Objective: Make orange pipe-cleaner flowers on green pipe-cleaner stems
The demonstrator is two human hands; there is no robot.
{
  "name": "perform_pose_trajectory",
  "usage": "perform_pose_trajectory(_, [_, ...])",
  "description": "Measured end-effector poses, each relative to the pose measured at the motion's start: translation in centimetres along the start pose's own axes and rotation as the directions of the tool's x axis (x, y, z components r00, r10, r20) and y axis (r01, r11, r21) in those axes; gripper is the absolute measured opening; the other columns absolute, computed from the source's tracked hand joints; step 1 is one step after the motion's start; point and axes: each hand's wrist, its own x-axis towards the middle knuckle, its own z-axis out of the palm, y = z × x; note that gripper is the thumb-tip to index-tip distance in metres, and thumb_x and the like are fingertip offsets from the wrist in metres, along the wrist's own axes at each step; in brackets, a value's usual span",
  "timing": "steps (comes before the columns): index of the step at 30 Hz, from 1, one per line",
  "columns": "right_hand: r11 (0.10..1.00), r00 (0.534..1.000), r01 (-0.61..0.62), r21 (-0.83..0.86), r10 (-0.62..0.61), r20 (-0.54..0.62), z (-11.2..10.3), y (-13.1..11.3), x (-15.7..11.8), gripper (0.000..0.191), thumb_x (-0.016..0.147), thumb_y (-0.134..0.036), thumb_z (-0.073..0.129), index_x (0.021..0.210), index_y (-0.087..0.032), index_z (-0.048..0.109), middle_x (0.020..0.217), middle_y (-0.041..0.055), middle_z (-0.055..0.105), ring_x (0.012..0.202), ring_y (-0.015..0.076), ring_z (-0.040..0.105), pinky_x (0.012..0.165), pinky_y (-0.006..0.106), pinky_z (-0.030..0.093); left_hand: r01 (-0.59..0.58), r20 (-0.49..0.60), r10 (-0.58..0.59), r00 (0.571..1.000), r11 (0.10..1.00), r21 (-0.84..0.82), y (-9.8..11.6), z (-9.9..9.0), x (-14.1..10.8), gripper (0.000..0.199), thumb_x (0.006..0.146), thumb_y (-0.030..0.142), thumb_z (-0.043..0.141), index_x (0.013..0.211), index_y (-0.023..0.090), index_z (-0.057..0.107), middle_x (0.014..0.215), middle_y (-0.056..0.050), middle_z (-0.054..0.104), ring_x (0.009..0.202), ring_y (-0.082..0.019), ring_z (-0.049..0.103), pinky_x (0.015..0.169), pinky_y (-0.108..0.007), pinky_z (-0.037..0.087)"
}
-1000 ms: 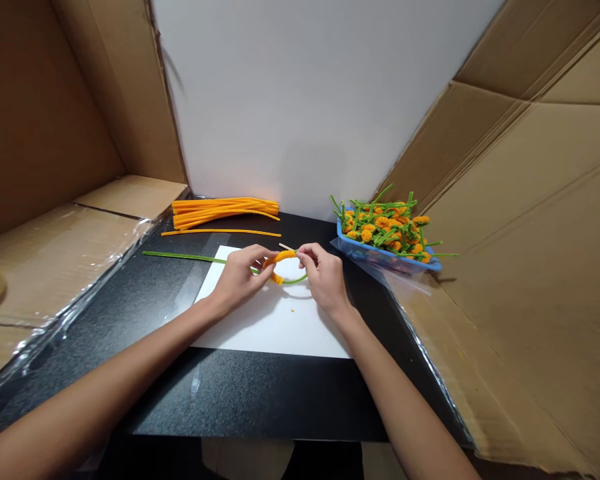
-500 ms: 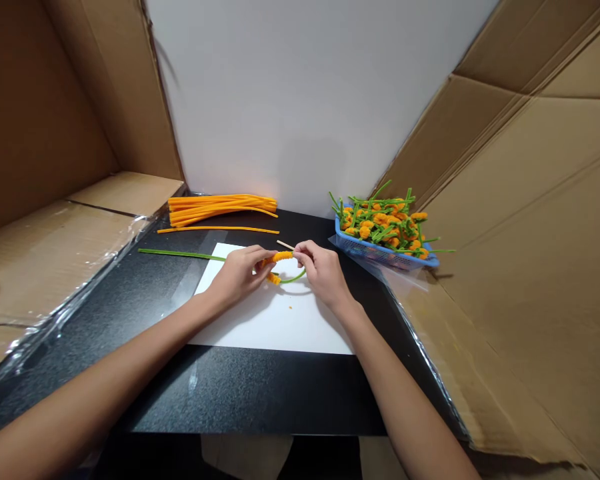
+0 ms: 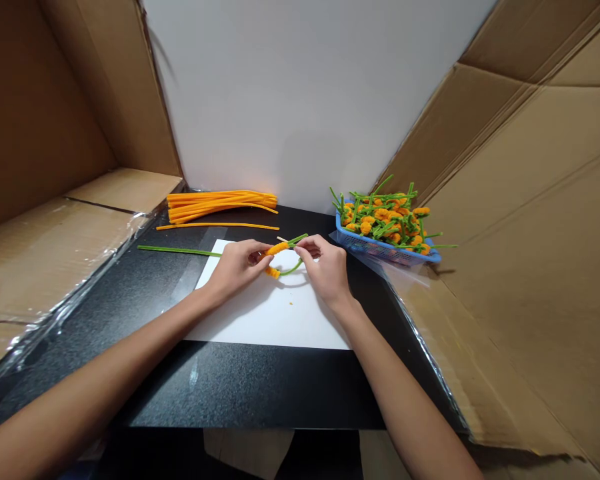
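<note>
The left hand (image 3: 237, 267) is curled closed, its fingertips pinching the left end of a short orange chenille coil (image 3: 277, 249). The right hand (image 3: 326, 270) is also closed, its fingertips bunched close to the coil's other end, apparently on a green pipe cleaner (image 3: 294, 269) that bends in a loop below the coil and rises past the right fingers. The coil lies between the hands and slightly nearer the left one, its long axis slanting from lower left up to the right. A thin wooden stick (image 3: 282, 239) pokes up just behind it, and a second orange piece (image 3: 273, 272) sits low on the loop. Both hands hover over a white paper sheet (image 3: 275, 320) on the black tabletop (image 3: 240, 387). A long green stem (image 3: 175, 251) stretches left toward the left hand. Farther back lie a bundle of orange pipe cleaners (image 3: 220, 207) and one loose strand (image 3: 217, 226), while a blue plastic basket (image 3: 367, 248) of orange-and-green flowers (image 3: 383, 220) sits beyond the right hand.
</note>
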Motion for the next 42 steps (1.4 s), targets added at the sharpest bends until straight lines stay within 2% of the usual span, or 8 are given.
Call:
perform_pose_trajectory(4, [1.0, 1.0, 0.009, -0.016, -0.01, -0.029, 0.1, 0.0, -0.1, 0.008, 0.086, -0.022, 0.06, 0.086, -0.018, 0.067, 0.081, 0.0051, 0.072, 0.073, 0.0188, 0.068, 0.07, 0.029, 0.052, -0.112, 0.061, 0.111, 0.992, 0.993, 0.026, 0.4, 0.1, -0.1, 0.021, 0.09, 0.023, 0.059, 0.102, 0.017, 0.075, 0.076, -0.004, 0.069, 0.062, -0.012, 0.059, 0.058, -0.023, 0.044])
perform_pose_trajectory(8, [1.0, 0.999, -0.007, -0.015, 0.007, -0.036, -0.1, 0.0, 0.0, 0.009, 0.086, -0.022, 0.061, 0.083, -0.018, 0.068, 0.08, 0.0051, 0.073, 0.072, 0.0187, 0.068, 0.069, 0.029, 0.052, -0.119, 0.047, 0.116, 0.992, 0.992, 0.043, 0.4, 0.1, -0.2, 0.02, 0.091, 0.023, 0.058, 0.102, 0.016, 0.073, 0.076, -0.003, 0.067, 0.062, -0.012, 0.058, 0.059, -0.022, 0.043])
perform_pose_trajectory(13, [0.959, 0.976, 0.21, -0.189, -0.194, 0.101, -0.5, 0.2, 0.2, 0.017, 0.092, -0.017, 0.05, 0.086, -0.019, 0.066, 0.086, 0.0068, 0.068, 0.077, 0.0192, 0.062, 0.072, 0.03, 0.046, -0.191, 0.064, 0.185, 0.981, 0.976, 0.103, 0.5, 0.1, -0.3, 0.017, 0.09, 0.019, 0.057, 0.096, 0.014, 0.072, 0.074, -0.002, 0.064, 0.059, -0.011, 0.055, 0.059, -0.023, 0.042])
perform_pose_trajectory(17, [0.924, 0.941, 0.306, -0.23, -0.257, 0.222, -0.5, 0.1, 0.2, 0.02, 0.094, -0.014, 0.045, 0.088, -0.017, 0.064, 0.087, 0.0084, 0.066, 0.079, 0.0199, 0.06, 0.073, 0.03, 0.044, -0.237, 0.088, 0.226, 0.97, 0.961, 0.144, 0.6, 0.1, -0.3, 0.016, 0.09, 0.017, 0.056, 0.087, 0.013, 0.071, 0.072, -0.002, 0.061, 0.059, -0.011, 0.053, 0.057, -0.022, 0.041])
perform_pose_trajectory(24, [0.983, 0.976, 0.154, -0.102, -0.135, 0.171, 0.2, 0.2, -0.1, 0.016, 0.091, -0.016, 0.052, 0.084, -0.018, 0.066, 0.084, 0.0053, 0.068, 0.075, 0.0174, 0.061, 0.071, 0.029, 0.045, -0.217, 0.067, 0.208, 0.976, 0.96, 0.178, 0.4, 0.2, -0.3, 0.014, 0.089, 0.016, 0.056, 0.086, 0.014, 0.07, 0.072, -0.002, 0.061, 0.06, -0.011, 0.054, 0.057, -0.022, 0.04])
perform_pose_trajectory(31, [0.975, 0.977, -0.164, 0.147, 0.141, 0.158, 0.2, 0.6, 0.2, 0.01, 0.079, -0.025, 0.066, 0.083, -0.017, 0.071, 0.08, 0.0053, 0.074, 0.071, 0.0186, 0.067, 0.069, 0.03, 0.052, -0.149, 0.004, 0.15, 0.989, 0.983, 0.104, 0.3, 0.0, -0.1, 0.015, 0.087, 0.021, 0.062, 0.096, 0.017, 0.073, 0.075, -0.002, 0.066, 0.06, -0.011, 0.056, 0.057, -0.022, 0.042])
perform_pose_trajectory(36, [0.98, 0.972, -0.176, 0.09, 0.159, 0.172, 0.1, 0.8, 0.2, 0.01, 0.077, -0.023, 0.065, 0.08, -0.016, 0.072, 0.078, 0.0058, 0.075, 0.07, 0.0192, 0.068, 0.069, 0.032, 0.052, -0.112, -0.04, 0.11, 0.993, 0.991, -0.066, 0.6, 0.2, -0.3, 0.015, 0.088, 0.023, 0.064, 0.098, 0.017, 0.074, 0.079, -0.002, 0.068, 0.063, -0.011, 0.058, 0.059, -0.022, 0.045])
perform_pose_trajectory(42, [0.975, 0.976, -0.176, 0.132, 0.156, 0.15, 1.1, 0.6, -0.2, 0.011, 0.076, -0.024, 0.066, 0.078, -0.017, 0.074, 0.079, 0.0067, 0.076, 0.071, 0.0194, 0.068, 0.071, 0.032, 0.053, -0.184, -0.008, 0.185, 0.983, 0.981, 0.067, 0.6, 0.0, -0.4, 0.013, 0.088, 0.017, 0.062, 0.095, 0.016, 0.073, 0.075, -0.002, 0.064, 0.062, -0.011, 0.055, 0.057, -0.022, 0.042])
